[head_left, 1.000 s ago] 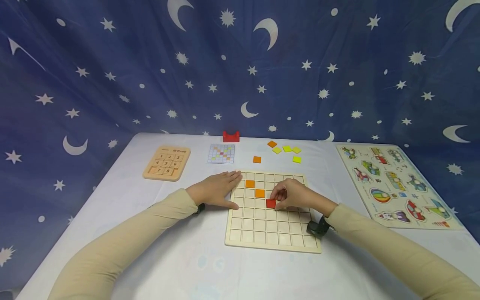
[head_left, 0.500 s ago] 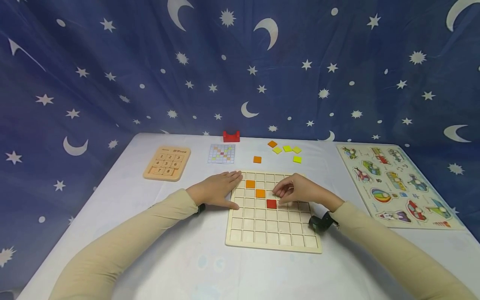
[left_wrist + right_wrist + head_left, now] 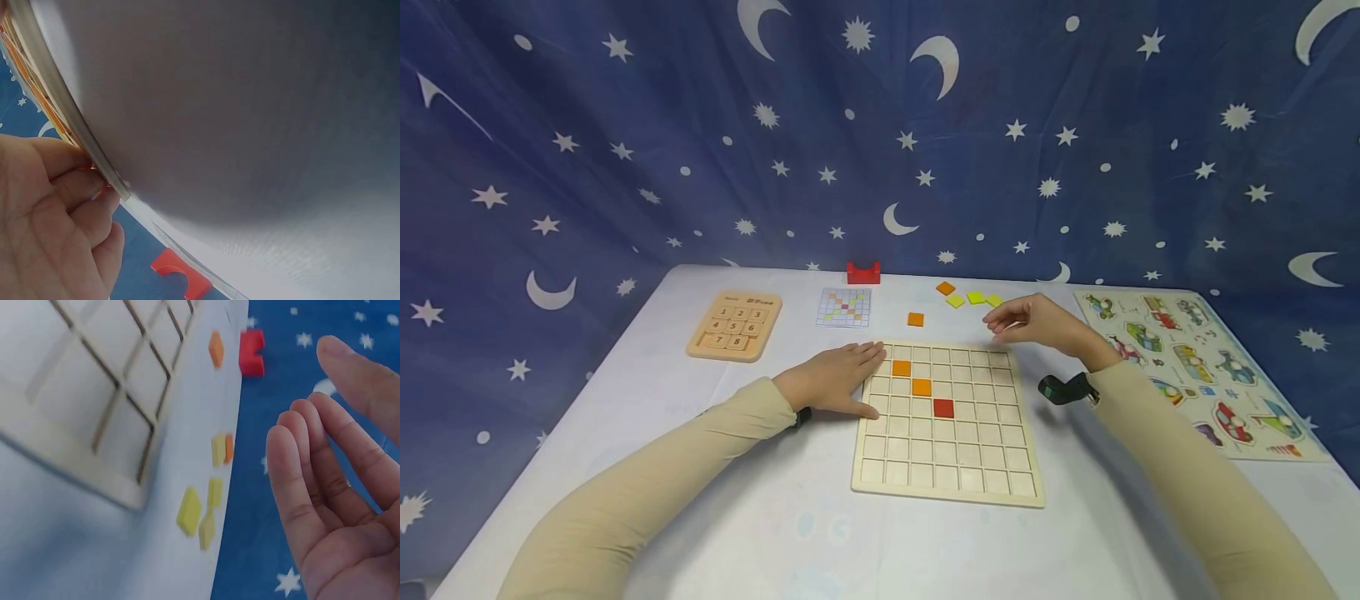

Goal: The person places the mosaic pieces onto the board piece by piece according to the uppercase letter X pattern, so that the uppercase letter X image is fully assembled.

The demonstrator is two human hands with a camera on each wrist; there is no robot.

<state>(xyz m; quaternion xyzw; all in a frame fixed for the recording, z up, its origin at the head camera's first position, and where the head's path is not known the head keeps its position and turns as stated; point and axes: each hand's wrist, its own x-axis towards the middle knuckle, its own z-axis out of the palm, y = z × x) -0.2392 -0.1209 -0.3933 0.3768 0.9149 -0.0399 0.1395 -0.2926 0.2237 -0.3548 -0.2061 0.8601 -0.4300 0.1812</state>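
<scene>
A square wooden grid board [image 3: 946, 477] lies on the white table, with a red tile [image 3: 943, 408] and two orange tiles [image 3: 921, 387] set diagonally in its cells. My left hand [image 3: 831, 379] rests at the board's left edge, thumb and fingers spread; in the left wrist view its fingertips touch the rim. Beyond the board's far right corner, my right hand [image 3: 1048, 325] hovers with nothing in it. Its fingers are loosely extended near the yellow tiles [image 3: 975, 297]. The nearest yellow tile [image 3: 189, 511], covered by the hand in the head view, shows in the right wrist view.
Loose orange tiles [image 3: 916, 319] lie behind the board. Farther back are a coloured pattern card [image 3: 843, 308] and a red notched stand [image 3: 863, 273]. A wooden number puzzle [image 3: 734, 327] sits at left, and a picture puzzle board [image 3: 1195, 375] at right. A starry curtain [image 3: 880, 133] hangs behind.
My right hand has let go of the red tile, which stays in its cell, and has moved up and right toward the yellow tiles. My left hand has kept its place.
</scene>
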